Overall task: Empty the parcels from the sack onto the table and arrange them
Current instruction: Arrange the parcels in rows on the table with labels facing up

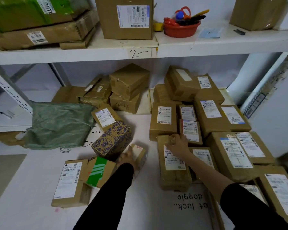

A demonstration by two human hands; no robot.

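Table writing reads "luck... doggie"; shelf tag reads "2—1".

The sack is a dull green weave. The parcels are brown card with white labels printed in black. The patterned box is gold-brown with purple-blue peacock feathers. The taped box has green tape striped white. The small parcel is tan with a red mark. The bench is white with black handwriting. The sleeves are black and the bowl is red.
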